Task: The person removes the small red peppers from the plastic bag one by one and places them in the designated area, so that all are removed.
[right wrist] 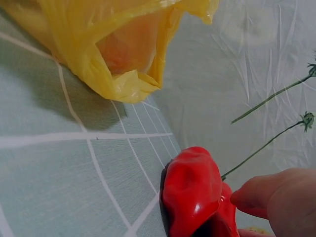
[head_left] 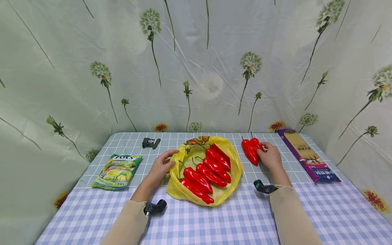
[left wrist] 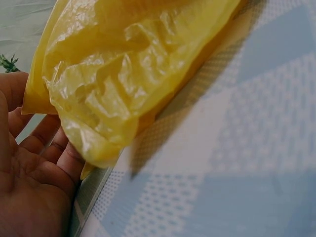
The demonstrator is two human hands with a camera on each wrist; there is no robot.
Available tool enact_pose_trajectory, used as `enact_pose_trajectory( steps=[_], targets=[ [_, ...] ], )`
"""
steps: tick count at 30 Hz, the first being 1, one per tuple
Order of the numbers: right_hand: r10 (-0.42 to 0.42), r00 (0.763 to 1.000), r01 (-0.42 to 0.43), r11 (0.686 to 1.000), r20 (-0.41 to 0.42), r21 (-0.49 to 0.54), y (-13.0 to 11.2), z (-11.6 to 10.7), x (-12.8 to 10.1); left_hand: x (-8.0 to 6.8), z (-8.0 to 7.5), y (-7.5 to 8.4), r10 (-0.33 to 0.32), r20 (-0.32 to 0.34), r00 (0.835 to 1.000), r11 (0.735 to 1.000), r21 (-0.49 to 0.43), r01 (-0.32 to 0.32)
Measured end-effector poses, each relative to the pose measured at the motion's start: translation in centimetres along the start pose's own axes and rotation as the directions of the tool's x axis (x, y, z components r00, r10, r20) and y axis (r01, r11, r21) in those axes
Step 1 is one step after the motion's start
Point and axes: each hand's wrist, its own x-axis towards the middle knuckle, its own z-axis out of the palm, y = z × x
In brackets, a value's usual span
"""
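A yellow plastic bag (head_left: 237,170) lies spread open in the middle of the table, with several glossy red peppers (head_left: 211,175) side by side inside. At its left rim, my left hand (head_left: 160,168) holds the edge of the film; the left wrist view shows the fingers (left wrist: 44,138) behind the crumpled yellow side. To the right of the bag, two more red peppers (head_left: 250,152) lie together on the cloth, stems pointing away. My right hand (head_left: 271,156) grips the right-hand one, its thumb (right wrist: 252,197) against the pepper in the right wrist view.
A green candy bag (head_left: 117,172) lies on the left. Behind it sits a small black object (head_left: 150,143). On the right is a long purple and yellow pasta packet (head_left: 307,154). A flower-printed curtain (head_left: 196,68) surrounds the checked tablecloth (head_left: 214,224).
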Motion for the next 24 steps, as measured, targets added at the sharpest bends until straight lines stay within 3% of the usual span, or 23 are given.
enact_pose_trajectory(
  steps=[6,13,24],
  targets=[
    [-0.039,0.998,0.038,0.999,-0.046,-0.033,-0.3,-0.4,-0.2,0.0,0.0,0.0,0.005,0.004,1.000,1.000,-0.001,-0.005],
    [-0.043,0.998,0.043,0.999,-0.047,-0.003,-1.5,-0.8,-0.7,0.0,0.1,0.1,0.006,-0.003,1.000,1.000,0.006,-0.006],
    [-0.133,0.988,0.136,0.990,-0.081,0.038,-4.8,-1.6,-2.1,0.1,0.0,0.1,-0.001,-0.006,1.000,1.000,0.011,0.002]
  ],
)
